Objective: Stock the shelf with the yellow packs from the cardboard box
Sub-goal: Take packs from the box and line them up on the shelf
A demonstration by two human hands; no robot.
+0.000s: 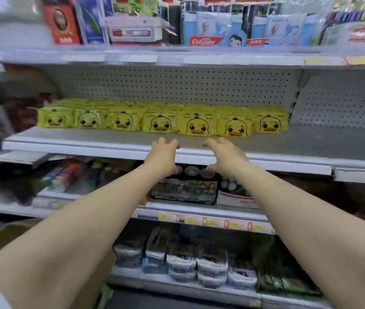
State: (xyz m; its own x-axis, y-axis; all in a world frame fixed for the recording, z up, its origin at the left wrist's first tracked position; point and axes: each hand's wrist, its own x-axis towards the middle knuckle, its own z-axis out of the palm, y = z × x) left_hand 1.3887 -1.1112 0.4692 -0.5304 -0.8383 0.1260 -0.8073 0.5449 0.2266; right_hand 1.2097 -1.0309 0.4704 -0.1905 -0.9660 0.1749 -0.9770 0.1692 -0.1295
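A row of several yellow packs (163,120) with a duck face printed on them stands on the white middle shelf (110,139), pushed back toward the pegboard wall. My left hand (162,156) and my right hand (224,157) reach out side by side over the shelf's front edge, just short of the packs. Both hands hold nothing, their fingers loosely bent and apart. A corner of the cardboard box (0,237) shows at the lower left, partly hidden by my left arm.
Toothpaste cartons (206,41) and other boxed goods fill the shelf above. Below are dark boxes (183,190) and stacked packaged goods (181,262). The middle shelf has bare room in front of the packs and to their right (333,139). Red packs (20,112) sit left of the yellow row.
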